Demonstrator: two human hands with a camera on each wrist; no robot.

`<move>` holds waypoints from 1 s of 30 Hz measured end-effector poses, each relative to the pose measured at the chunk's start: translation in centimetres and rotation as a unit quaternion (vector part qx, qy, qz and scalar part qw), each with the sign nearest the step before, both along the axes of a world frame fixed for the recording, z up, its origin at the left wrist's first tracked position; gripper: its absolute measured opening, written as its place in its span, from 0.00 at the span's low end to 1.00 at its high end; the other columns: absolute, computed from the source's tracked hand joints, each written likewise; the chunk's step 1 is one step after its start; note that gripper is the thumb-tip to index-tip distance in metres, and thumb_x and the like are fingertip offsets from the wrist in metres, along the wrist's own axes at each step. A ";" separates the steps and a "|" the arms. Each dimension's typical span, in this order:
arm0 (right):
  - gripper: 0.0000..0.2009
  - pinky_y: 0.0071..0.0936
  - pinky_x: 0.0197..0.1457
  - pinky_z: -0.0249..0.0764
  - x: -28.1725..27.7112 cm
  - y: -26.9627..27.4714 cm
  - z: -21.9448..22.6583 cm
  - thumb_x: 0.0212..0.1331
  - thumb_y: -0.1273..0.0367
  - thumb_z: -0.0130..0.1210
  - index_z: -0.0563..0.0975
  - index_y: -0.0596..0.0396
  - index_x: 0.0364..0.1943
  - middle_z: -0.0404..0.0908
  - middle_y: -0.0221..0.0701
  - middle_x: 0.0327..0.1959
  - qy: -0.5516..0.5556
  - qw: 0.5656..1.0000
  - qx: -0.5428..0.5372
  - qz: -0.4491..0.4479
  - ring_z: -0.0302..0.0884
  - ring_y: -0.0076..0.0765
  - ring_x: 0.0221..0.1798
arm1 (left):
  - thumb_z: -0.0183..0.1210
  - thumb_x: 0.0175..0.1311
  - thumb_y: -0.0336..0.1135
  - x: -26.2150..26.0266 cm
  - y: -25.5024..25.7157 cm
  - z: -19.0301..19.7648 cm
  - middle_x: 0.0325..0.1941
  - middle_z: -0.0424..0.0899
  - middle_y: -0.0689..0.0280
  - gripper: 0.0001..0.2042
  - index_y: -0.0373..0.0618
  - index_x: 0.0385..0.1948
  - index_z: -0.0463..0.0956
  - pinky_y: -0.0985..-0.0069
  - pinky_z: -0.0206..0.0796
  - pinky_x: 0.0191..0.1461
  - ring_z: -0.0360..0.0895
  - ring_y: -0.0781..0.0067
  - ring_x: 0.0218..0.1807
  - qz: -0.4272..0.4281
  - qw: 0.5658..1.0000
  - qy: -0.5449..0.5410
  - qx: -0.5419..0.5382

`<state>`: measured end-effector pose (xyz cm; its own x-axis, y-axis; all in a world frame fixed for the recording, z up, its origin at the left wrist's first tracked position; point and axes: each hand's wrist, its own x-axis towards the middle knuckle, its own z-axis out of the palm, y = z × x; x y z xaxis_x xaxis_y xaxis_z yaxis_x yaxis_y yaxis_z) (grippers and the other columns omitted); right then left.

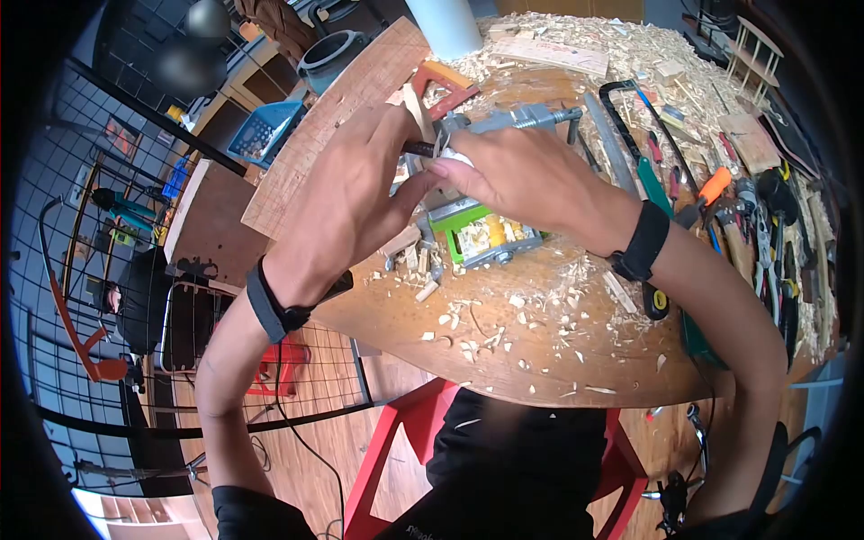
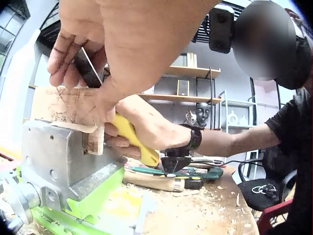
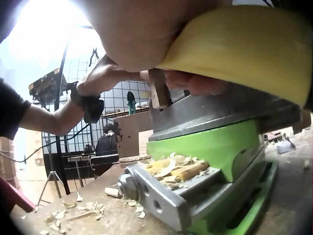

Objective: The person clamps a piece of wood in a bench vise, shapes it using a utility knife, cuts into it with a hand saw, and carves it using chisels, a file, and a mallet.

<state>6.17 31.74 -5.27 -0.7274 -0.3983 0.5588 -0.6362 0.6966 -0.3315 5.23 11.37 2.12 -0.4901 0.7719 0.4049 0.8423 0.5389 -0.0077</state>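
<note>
A block of wood (image 2: 63,105) stands clamped upright in a grey and green vise (image 2: 73,156) on the workbench. My right hand (image 1: 531,175) grips the yellow handle (image 2: 134,139) of a bladed tool beside the block. At the tool's other end, my left hand (image 1: 351,184) curls its fingers about the dark flat blade (image 2: 89,71), its thumb against the wood. Both hands meet over the vise in the head view and cover most of the tool. A thin sliver of wood juts from the block's near edge. Curled shavings (image 3: 173,166) lie in the vise's bed.
Wood shavings (image 1: 540,315) litter the bench. A bow saw (image 1: 648,180), pliers (image 1: 765,252) and other hand tools lie along the right side. A long wooden plank (image 1: 306,166) borders the left side, with a blue basket (image 1: 265,135) beyond it.
</note>
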 end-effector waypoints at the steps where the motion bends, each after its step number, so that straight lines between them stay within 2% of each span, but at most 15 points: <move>1: 0.32 0.50 0.34 0.79 0.0 0.0 0.0 0.69 0.42 0.44 0.78 0.63 0.40 0.81 0.48 0.22 0.009 1.000 0.006 -0.013 0.84 0.58 0.30 | 0.71 0.54 0.34 0.0 -0.1 -0.2 0.37 0.78 0.53 0.19 0.37 0.41 0.71 0.58 0.68 0.47 0.75 0.46 0.43 0.001 1.000 0.000 0.001; 4: 0.35 0.50 0.35 0.80 -0.4 0.2 0.5 0.67 0.39 0.45 0.78 0.64 0.41 0.82 0.49 0.22 0.025 0.998 0.033 -0.049 0.85 0.58 0.31 | 0.70 0.55 0.35 -0.5 -0.3 -0.2 0.40 0.77 0.52 0.20 0.36 0.44 0.71 0.58 0.67 0.49 0.74 0.46 0.45 -0.001 1.000 0.014 0.000; 6: 0.36 0.50 0.36 0.80 -0.7 0.3 0.9 0.65 0.37 0.46 0.78 0.65 0.42 0.82 0.49 0.23 0.032 0.996 0.053 -0.072 0.85 0.58 0.32 | 0.70 0.55 0.38 -1.2 -0.3 0.2 0.45 0.76 0.51 0.25 0.35 0.50 0.71 0.58 0.66 0.54 0.73 0.47 0.50 -0.035 0.996 0.072 -0.040; 9: 0.39 0.49 0.39 0.81 -1.0 0.7 1.9 0.61 0.34 0.47 0.78 0.65 0.43 0.83 0.49 0.27 -0.011 0.994 0.070 -0.080 0.85 0.58 0.34 | 0.70 0.55 0.43 -1.9 -0.8 0.4 0.50 0.75 0.50 0.30 0.33 0.55 0.70 0.58 0.65 0.58 0.71 0.47 0.55 -0.021 0.996 0.080 -0.046; 12: 0.41 0.48 0.41 0.81 -1.6 1.6 2.2 0.58 0.32 0.49 0.79 0.65 0.42 0.83 0.49 0.30 -0.021 0.994 0.093 -0.057 0.85 0.59 0.35 | 0.71 0.54 0.47 -2.1 -0.9 0.4 0.50 0.75 0.50 0.34 0.31 0.56 0.69 0.59 0.65 0.59 0.71 0.47 0.56 -0.020 0.997 0.059 -0.054; 14: 0.42 0.47 0.43 0.81 -2.4 1.9 2.4 0.55 0.31 0.50 0.80 0.65 0.40 0.83 0.49 0.32 0.066 0.994 0.088 -0.024 0.84 0.59 0.35 | 0.70 0.54 0.49 -2.4 -0.9 0.2 0.50 0.75 0.50 0.34 0.31 0.55 0.70 0.59 0.66 0.59 0.72 0.47 0.55 -0.021 0.997 0.055 -0.047; 18: 0.43 0.46 0.43 0.81 -3.5 2.7 5.3 0.52 0.30 0.52 0.80 0.65 0.40 0.83 0.48 0.30 0.041 0.987 0.157 0.005 0.84 0.58 0.35 | 0.70 0.54 0.56 -2.6 -1.0 0.2 0.50 0.75 0.49 0.37 0.29 0.54 0.70 0.58 0.66 0.58 0.72 0.47 0.54 -0.002 0.996 0.063 -0.059; 20: 0.47 0.46 0.38 0.77 -3.9 2.5 6.1 0.51 0.31 0.56 0.72 0.68 0.53 0.81 0.50 0.27 0.014 0.973 0.232 0.012 0.82 0.60 0.32 | 0.69 0.54 0.57 -2.7 -1.1 0.2 0.50 0.75 0.49 0.38 0.29 0.54 0.70 0.58 0.66 0.58 0.72 0.47 0.53 0.000 0.996 0.068 -0.062; 21: 0.47 0.46 0.38 0.77 -4.0 2.5 6.0 0.51 0.31 0.56 0.72 0.68 0.53 0.81 0.50 0.27 0.014 0.972 0.234 0.014 0.82 0.60 0.32 | 0.68 0.55 0.59 -2.7 -1.2 0.2 0.49 0.74 0.48 0.38 0.28 0.53 0.71 0.59 0.66 0.57 0.72 0.47 0.52 0.001 0.995 0.072 -0.066; 23: 0.49 0.45 0.36 0.77 -4.1 2.7 5.7 0.44 0.28 0.58 0.72 0.68 0.48 0.80 0.48 0.27 0.036 0.978 0.205 0.026 0.82 0.57 0.30 | 0.68 0.55 0.59 -2.7 -1.3 0.1 0.49 0.74 0.48 0.39 0.27 0.53 0.70 0.59 0.66 0.56 0.72 0.47 0.52 -0.003 0.994 0.084 -0.071; 24: 0.49 0.45 0.36 0.77 -4.3 2.6 5.4 0.44 0.28 0.58 0.72 0.68 0.48 0.80 0.48 0.27 0.036 0.977 0.207 0.027 0.82 0.57 0.30 | 0.67 0.55 0.59 -2.7 -1.4 0.0 0.49 0.74 0.47 0.39 0.27 0.53 0.70 0.59 0.66 0.56 0.72 0.47 0.52 -0.008 0.992 0.097 -0.078; 26: 0.50 0.42 0.34 0.77 -4.8 2.3 4.8 0.39 0.26 0.58 0.72 0.67 0.45 0.79 0.46 0.25 0.126 0.973 0.190 0.030 0.83 0.55 0.29 | 0.67 0.55 0.59 -2.7 -1.6 -0.1 0.49 0.74 0.48 0.40 0.26 0.54 0.69 0.59 0.66 0.56 0.72 0.47 0.52 -0.002 0.990 0.114 -0.085; 27: 0.50 0.42 0.34 0.77 -4.9 2.2 4.5 0.39 0.26 0.58 0.72 0.67 0.45 0.79 0.46 0.25 0.126 0.973 0.191 0.031 0.83 0.55 0.29 | 0.67 0.55 0.58 -2.8 -1.6 -0.1 0.49 0.73 0.48 0.40 0.26 0.55 0.68 0.59 0.66 0.56 0.72 0.47 0.51 0.002 0.987 0.131 -0.094; 29: 0.51 0.40 0.31 0.79 -4.9 1.9 4.3 0.42 0.22 0.50 0.73 0.68 0.38 0.81 0.45 0.23 0.133 0.972 0.193 0.006 0.84 0.52 0.28 | 0.67 0.54 0.57 -3.1 -1.7 -0.1 0.49 0.73 0.47 0.41 0.25 0.57 0.66 0.59 0.66 0.56 0.72 0.47 0.52 0.001 0.988 0.123 -0.095; 30: 0.51 0.40 0.31 0.79 -5.0 1.8 4.2 0.42 0.22 0.50 0.73 0.68 0.38 0.81 0.45 0.23 0.134 0.972 0.194 0.008 0.84 0.52 0.28 | 0.67 0.54 0.56 -3.3 -1.7 -0.2 0.50 0.73 0.47 0.41 0.25 0.58 0.65 0.59 0.66 0.57 0.72 0.46 0.52 0.000 0.989 0.115 -0.096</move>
<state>1.20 33.55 -1.08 -0.5691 -0.6262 0.5329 -0.6752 0.7258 0.1319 1.97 9.62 1.96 -0.4015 0.8458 0.3512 0.8066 0.5082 -0.3017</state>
